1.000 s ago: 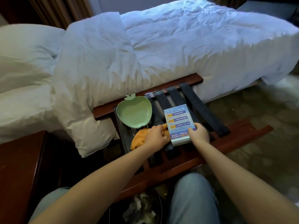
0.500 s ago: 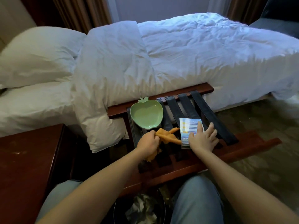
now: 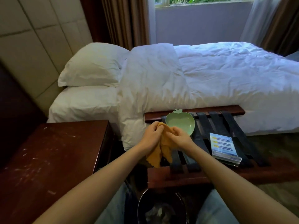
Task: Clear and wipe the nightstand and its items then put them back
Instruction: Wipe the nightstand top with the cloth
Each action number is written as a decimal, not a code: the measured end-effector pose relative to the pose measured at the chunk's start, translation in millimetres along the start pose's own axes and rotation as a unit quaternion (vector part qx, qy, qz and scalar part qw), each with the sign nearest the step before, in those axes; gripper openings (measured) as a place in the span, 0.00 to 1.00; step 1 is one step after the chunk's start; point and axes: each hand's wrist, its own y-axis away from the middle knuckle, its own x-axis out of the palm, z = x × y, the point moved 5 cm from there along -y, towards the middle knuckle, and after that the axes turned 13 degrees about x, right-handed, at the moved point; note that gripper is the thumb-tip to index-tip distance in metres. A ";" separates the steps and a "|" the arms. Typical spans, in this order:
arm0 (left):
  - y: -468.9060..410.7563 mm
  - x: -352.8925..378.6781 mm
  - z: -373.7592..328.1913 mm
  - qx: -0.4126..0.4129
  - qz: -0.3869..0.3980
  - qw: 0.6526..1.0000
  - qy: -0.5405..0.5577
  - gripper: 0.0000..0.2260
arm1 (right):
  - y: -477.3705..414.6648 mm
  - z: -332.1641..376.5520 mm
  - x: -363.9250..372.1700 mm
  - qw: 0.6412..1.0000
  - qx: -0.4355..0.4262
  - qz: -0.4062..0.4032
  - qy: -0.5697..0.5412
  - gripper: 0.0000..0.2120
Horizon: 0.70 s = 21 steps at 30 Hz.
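An orange cloth (image 3: 156,156) hangs between both hands above the left end of the luggage rack (image 3: 194,176). My left hand (image 3: 151,135) grips its upper part and my right hand (image 3: 178,137) pinches it beside the left. A green apple-shaped dish (image 3: 181,122) lies on the rack's black straps just behind my hands. A blue printed card in a clear stand (image 3: 224,147) lies flat on the straps to the right. The dark wooden nightstand (image 3: 48,159) at the left has a bare top marked with pale smears and specks.
A bed with white duvet (image 3: 210,88) and pillows (image 3: 92,71) runs behind the rack. A dark waste bin (image 3: 161,209) with crumpled paper stands between my knees. Curtains and a window are at the back, a padded headboard at the left.
My right hand left the card and joined the left hand on the orange cloth, which is lifted off the rack. The view tilted up and left, bringing the nightstand in.
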 end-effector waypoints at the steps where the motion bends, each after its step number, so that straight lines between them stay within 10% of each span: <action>1: 6.1 -14.4 -2.1 0.006 -0.010 1.000 0.001 0.08 | 4.2 8.5 9.0 1.000 -0.009 0.002 0.011 0.12; 16: 134.7 -240.9 14.7 -0.112 -0.235 0.959 0.111 0.11 | 38.5 87.2 219.4 0.981 -0.078 0.176 -0.001 0.06; 21: 184.2 -285.0 26.3 -0.143 -0.164 0.971 0.097 0.05 | 44.4 106.2 267.7 0.968 -0.018 0.193 -0.156 0.08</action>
